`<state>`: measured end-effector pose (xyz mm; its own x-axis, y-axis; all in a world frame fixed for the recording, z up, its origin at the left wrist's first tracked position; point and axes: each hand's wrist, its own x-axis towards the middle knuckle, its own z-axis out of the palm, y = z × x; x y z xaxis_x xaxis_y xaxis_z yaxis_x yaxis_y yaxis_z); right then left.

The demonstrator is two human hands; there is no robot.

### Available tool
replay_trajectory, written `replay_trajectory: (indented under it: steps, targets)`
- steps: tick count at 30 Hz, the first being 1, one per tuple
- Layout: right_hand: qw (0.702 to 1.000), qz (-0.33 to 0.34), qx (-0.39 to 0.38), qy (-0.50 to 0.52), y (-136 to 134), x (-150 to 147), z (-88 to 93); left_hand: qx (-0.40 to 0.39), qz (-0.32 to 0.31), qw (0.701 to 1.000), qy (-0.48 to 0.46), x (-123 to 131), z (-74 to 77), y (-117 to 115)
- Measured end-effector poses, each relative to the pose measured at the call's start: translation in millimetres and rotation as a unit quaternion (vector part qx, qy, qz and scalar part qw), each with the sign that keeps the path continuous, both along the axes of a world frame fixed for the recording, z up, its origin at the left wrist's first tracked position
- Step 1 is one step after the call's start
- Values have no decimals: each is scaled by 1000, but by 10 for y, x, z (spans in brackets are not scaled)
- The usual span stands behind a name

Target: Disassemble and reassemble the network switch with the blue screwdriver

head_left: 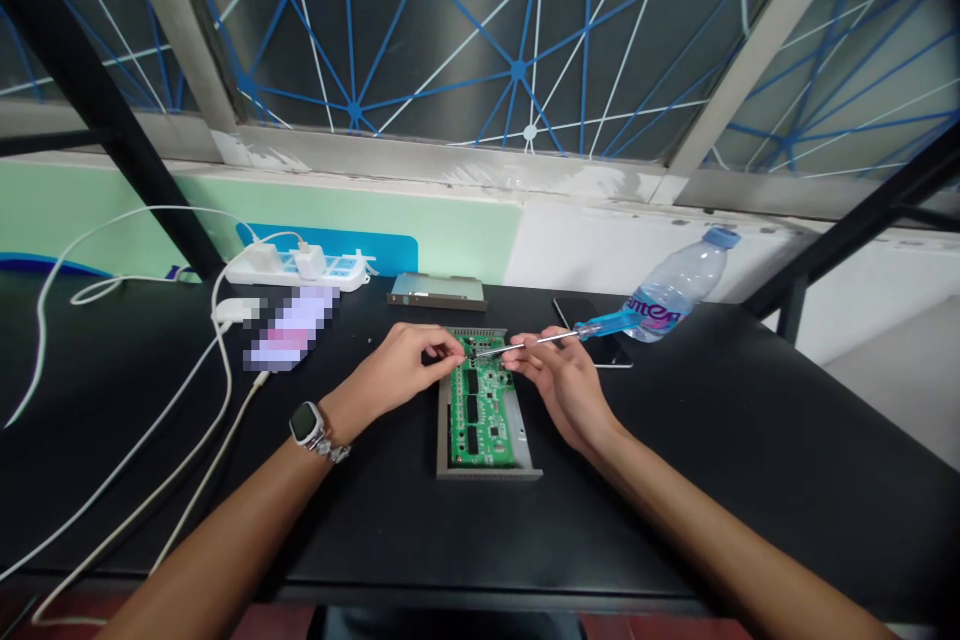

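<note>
A green circuit board (491, 410) with black chips sits in a grey metal tray-like housing (487, 473) on the black table. My right hand (566, 375) grips a screwdriver (607, 324) by its metal shaft. Its translucent blue handle points right and its tip lies over the far end of the board. My left hand (412, 360) is at the board's far left corner, close to the tip, thumb and forefinger pinched together. Whatever may be between those fingertips is too small to make out.
Behind the board lies a grey metal cover (437, 291). A water bottle (679, 285) leans at the back right, over a dark phone (611, 352). At left are a white power strip (300, 267), white cables (225, 360) and a blurred-out phone (292, 328).
</note>
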<state>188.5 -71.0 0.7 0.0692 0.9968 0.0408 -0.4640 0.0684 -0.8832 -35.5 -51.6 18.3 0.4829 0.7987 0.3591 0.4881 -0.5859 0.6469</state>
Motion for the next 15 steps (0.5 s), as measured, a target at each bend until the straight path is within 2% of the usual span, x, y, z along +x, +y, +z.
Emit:
replay_trajectory:
  steps: [15]
  targets:
    - [1000,5,11,9,-6,15,-3,14,-1,1000,-11,-3,-15,11]
